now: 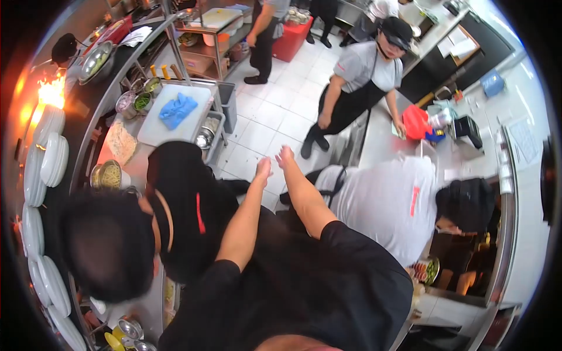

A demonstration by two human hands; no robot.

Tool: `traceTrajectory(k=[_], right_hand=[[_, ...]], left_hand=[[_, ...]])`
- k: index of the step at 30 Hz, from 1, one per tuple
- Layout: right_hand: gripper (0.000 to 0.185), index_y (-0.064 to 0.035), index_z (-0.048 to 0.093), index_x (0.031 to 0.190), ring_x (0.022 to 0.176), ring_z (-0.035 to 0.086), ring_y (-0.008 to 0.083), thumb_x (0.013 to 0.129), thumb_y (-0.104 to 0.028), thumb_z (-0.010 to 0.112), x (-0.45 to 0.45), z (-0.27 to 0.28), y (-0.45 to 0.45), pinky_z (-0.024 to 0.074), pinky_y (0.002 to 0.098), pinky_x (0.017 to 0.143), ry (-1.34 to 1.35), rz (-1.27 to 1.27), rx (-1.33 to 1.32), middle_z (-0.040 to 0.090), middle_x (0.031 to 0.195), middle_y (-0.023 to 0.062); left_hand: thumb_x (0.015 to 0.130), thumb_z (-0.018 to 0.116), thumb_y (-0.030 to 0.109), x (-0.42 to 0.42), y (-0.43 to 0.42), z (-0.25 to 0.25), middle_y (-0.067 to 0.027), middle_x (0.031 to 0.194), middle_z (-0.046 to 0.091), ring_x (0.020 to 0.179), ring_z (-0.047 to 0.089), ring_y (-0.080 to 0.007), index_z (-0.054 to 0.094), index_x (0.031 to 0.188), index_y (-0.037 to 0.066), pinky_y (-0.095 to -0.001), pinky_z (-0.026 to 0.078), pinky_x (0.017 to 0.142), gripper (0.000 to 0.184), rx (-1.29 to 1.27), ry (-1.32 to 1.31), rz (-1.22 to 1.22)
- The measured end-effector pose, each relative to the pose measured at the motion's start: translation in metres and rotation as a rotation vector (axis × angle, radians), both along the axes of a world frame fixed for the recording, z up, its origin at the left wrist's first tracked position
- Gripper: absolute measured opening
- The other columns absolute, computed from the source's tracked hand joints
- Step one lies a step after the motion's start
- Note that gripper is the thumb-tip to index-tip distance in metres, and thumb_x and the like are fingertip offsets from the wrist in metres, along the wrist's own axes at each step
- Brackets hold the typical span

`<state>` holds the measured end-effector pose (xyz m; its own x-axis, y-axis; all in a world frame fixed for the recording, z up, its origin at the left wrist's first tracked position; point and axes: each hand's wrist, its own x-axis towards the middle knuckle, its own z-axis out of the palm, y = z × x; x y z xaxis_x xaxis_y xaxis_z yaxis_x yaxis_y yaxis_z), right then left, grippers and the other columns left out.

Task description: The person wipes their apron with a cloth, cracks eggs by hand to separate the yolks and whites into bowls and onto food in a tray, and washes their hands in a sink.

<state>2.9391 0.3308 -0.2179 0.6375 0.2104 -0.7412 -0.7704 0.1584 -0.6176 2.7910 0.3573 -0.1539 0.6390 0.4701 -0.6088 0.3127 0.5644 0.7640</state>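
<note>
White cutting board [157, 135] in view, a kitchen worker [298, 281] holds the left hand [264, 168] and the right hand [285, 155] out over a tiled floor [257, 130], side by side with a narrow gap between them. Neither visibly grips anything; the right's fingers look spread apart, while whether the left's are curled cannot be told. Good form here would likely mean arms tucked in, since a co-worker in black [187, 205] stands close on the left and a co-worker in white [380, 205] bends on the right (tight quarters, by any measure). Slow, small movements seem safest between the two. The board lies ahead and to the left, a crumpled blue cloth [177, 111] on it, well apart from both hands, though closer to the left; a steel bowl [205, 138] sits just beside it.
</note>
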Motion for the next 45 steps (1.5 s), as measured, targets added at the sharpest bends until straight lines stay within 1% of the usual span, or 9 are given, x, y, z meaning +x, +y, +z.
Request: traceTrajectory(k=[2,6,9,12,17,25,31,41,45], right_hand=[[0.043,-0.0124,0.051,0.132,0.107,0.056,0.0211,0.091,-0.026,0.055,0.014,-0.031,-0.006,0.0497,0.0414,0.091,0.116,0.007,0.063,0.055,0.132,0.0037],[0.015,-0.0157,0.055,0.098,0.085,0.058,0.0204,0.093,-0.029,0.050,0.032,-0.081,-0.015,0.0526,0.0385,0.077,0.207,0.014,0.039,0.056,0.090,0.0023],[0.020,-0.0188,0.044,0.072,0.052,0.035,0.0170,0.092,-0.019,0.048,0.039,-0.070,-0.019,0.0415,0.0367,0.053,0.267,-0.074,0.001,0.032,0.058,-0.0002],[0.010,-0.0144,0.050,0.087,0.049,0.036,0.0143,0.089,-0.007,0.045,0.060,-0.099,-0.009,0.0383,0.0314,0.049,0.397,-0.029,0.090,0.033,0.057,-0.0004],[0.012,-0.0166,0.056,0.085,0.053,0.049,0.0128,0.093,-0.017,0.048,0.133,-0.143,0.041,0.0464,0.0311,0.050,0.533,-0.046,-0.023,0.046,0.060,-0.0002],[0.026,-0.0151,0.051,0.067,0.048,0.049,0.0153,0.092,-0.023,0.053,0.370,-0.171,0.149,0.0419,0.0312,0.045,0.194,0.403,0.052,0.049,0.056,0.0001],[0.019,-0.0140,0.055,0.079,0.063,0.052,0.0118,0.092,-0.027,0.056,0.588,-0.055,0.239,0.0449,0.0266,0.059,0.105,0.179,0.149,0.054,0.069,-0.0013],[0.032,-0.0106,0.057,0.118,0.087,0.057,0.0147,0.095,-0.032,0.056,0.986,-0.047,0.373,0.0503,0.0323,0.075,-0.123,0.473,-0.100,0.060,0.099,0.0036],[0.029,-0.0102,0.058,0.115,0.084,0.060,0.0154,0.095,-0.031,0.057,1.100,-0.079,0.395,0.0514,0.0320,0.074,-0.023,0.562,-0.155,0.063,0.100,0.0054]], left_hand=[[0.096,0.051,0.038,0.006,0.022,-0.008,-0.0160,0.135,0.052,0.123,0.050,-0.0305,0.046,0.136,0.007,-0.0456,0.047,0.096,0.051,0.003,0.060,-0.083],[0.096,0.052,0.038,-0.003,0.077,-0.006,-0.0110,0.120,0.060,0.110,0.057,-0.0265,0.050,0.132,0.009,-0.0435,0.049,0.092,0.046,-0.018,0.082,-0.164],[0.098,0.048,0.032,0.000,0.112,-0.033,-0.0023,0.079,0.059,0.065,0.054,-0.0128,0.058,0.100,0.009,-0.0320,0.046,0.053,0.025,0.058,0.074,-0.085],[0.092,0.054,0.032,0.020,0.162,-0.057,0.0032,0.071,0.051,0.056,0.047,-0.0092,0.056,0.100,0.014,-0.0288,0.044,0.049,0.020,0.121,0.312,-0.298],[0.093,0.054,0.031,0.107,0.290,-0.059,-0.0016,0.093,0.062,0.075,0.058,-0.0121,0.057,0.116,0.011,-0.0288,0.049,0.060,0.030,0.192,0.475,-0.664],[0.099,0.052,0.040,0.218,0.404,-0.060,-0.0044,0.102,0.065,0.083,0.063,-0.0163,0.053,0.125,0.012,-0.0340,0.054,0.072,0.038,0.158,0.259,-0.158],[0.098,0.052,0.032,0.231,0.432,-0.090,-0.0080,0.093,0.065,0.079,0.064,-0.0193,0.058,0.116,0.011,-0.0345,0.054,0.068,0.028,0.025,0.720,-0.448],[0.096,0.051,0.027,0.631,0.575,-0.153,-0.0136,0.083,0.065,0.077,0.066,-0.0256,0.062,0.108,0.009,-0.0385,0.054,0.067,0.024,0.793,0.622,-1.039],[0.096,0.048,0.026,0.794,0.629,-0.164,-0.0168,0.084,0.065,0.079,0.067,-0.0300,0.063,0.108,0.007,-0.0420,0.053,0.070,0.027,0.879,0.451,-0.766]])
